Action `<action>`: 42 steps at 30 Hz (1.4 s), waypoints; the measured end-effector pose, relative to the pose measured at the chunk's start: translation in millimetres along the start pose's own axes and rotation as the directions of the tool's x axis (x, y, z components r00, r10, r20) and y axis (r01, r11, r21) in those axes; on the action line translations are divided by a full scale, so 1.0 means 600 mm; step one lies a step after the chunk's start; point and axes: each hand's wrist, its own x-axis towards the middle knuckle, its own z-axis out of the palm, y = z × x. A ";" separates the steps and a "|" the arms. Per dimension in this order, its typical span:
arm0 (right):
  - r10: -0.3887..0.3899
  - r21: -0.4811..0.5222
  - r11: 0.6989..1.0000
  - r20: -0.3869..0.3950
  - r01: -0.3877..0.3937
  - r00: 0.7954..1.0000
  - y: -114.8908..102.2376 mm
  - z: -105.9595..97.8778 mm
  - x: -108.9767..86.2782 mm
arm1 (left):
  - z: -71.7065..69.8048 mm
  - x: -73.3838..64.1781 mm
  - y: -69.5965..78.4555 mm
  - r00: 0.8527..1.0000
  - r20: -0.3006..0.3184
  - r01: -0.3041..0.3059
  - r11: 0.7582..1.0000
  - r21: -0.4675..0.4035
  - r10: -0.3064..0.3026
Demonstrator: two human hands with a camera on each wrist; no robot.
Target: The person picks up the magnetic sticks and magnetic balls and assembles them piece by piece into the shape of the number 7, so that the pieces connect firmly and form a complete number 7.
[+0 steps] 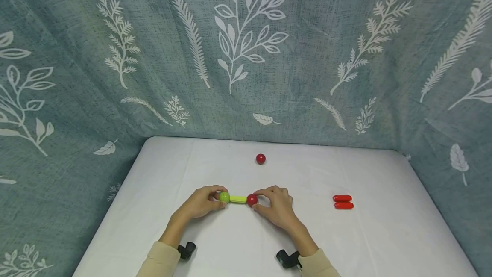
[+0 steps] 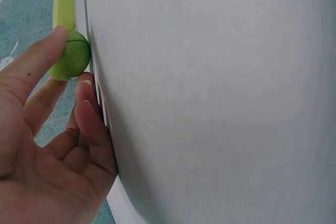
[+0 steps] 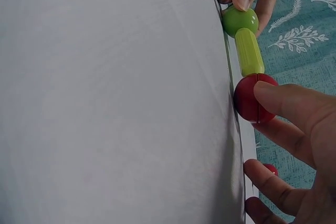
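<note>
A yellow-green stick joins a green ball on the left to a red ball on the right, forming one straight piece low over the white table. My left hand pinches the green ball between thumb and fingers. On the other end, my right hand grips the red ball, its thumb across the seam in the right wrist view. The stick's ridged side shows in the left wrist view, its ends meeting both balls.
Another red ball lies farther back on the white table. To the right, two red sticks rest side by side. A patterned green curtain hangs behind the table's far edge.
</note>
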 end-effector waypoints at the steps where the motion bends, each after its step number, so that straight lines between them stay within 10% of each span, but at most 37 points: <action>1: -0.002 0.001 1.000 0.000 0.002 1.000 0.000 0.000 0.000 | 0.000 0.000 0.000 1.000 0.000 0.001 1.000 -0.001 -0.001; 42: 0.071 0.097 0.994 -0.141 -0.058 0.987 0.092 -0.130 -0.073 | 0.000 -0.002 0.004 1.000 0.006 0.006 1.000 -0.006 -0.006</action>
